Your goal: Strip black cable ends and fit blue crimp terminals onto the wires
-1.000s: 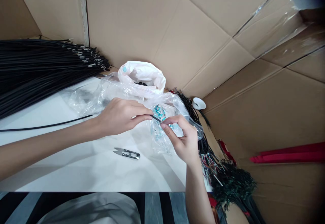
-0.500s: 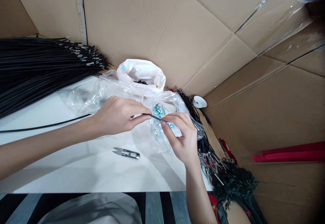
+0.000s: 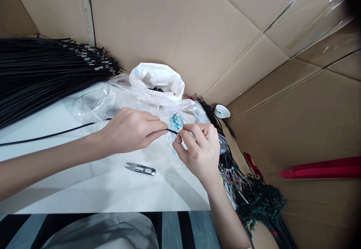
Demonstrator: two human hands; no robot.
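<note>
My left hand (image 3: 135, 130) is closed in a pinch on a black cable (image 3: 171, 131), whose short end sticks out past the fingertips. The cable's long part trails off to the left behind my forearm. At that end, my right hand (image 3: 199, 149) is closed with bent fingers, thumb and forefinger pinching the tip; the fine detail there is too small to make out. Just behind the fingers lies a clear plastic bag with small turquoise pieces (image 3: 177, 121). Thread snips (image 3: 140, 169) lie on the white table (image 3: 107, 189) in front of my hands.
Black cables (image 3: 42, 76) are stacked at the left. A white bag (image 3: 175, 83) with small black parts stands at the back. Along the right edge lie more cables with coloured wire ends (image 3: 232, 179), beside a small white cup (image 3: 222, 111). Cardboard walls (image 3: 169, 23) surround the table.
My right hand's fingers have curled in more, thumb and forefinger closing around the cable's tip. My left hand keeps its pinch in nearly the same place.
</note>
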